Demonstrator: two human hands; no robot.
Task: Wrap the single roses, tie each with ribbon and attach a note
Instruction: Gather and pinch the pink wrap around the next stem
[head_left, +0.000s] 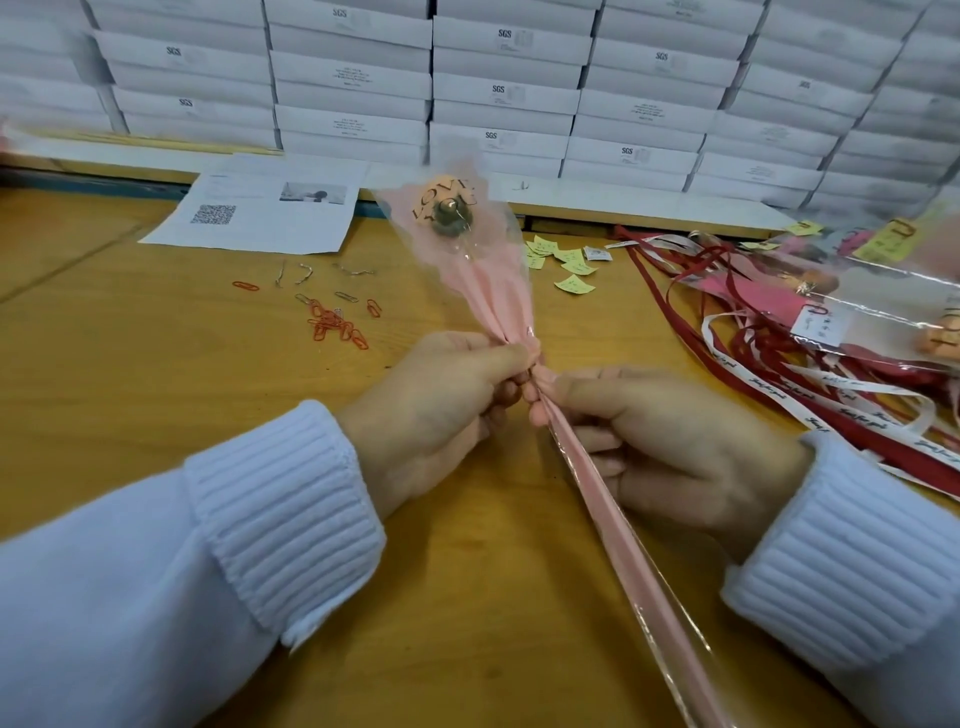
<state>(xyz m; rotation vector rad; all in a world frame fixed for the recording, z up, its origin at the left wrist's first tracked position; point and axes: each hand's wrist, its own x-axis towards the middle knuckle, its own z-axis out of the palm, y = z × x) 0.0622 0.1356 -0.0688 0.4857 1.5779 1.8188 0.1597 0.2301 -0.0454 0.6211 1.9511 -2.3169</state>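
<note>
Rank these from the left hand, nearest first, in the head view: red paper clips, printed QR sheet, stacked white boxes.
1. Red paper clips, on the table beyond the left hand, leftward.
2. Printed QR sheet, farther back on the left.
3. Stacked white boxes, along the back wall.

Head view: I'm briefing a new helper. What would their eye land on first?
The pink-wrapped rose at centre, pinched at its neck by the left hand and right hand above the wooden table. To the right lies a tangle of red and white ribbons; behind, a wall of stacked white boxes.
</note>
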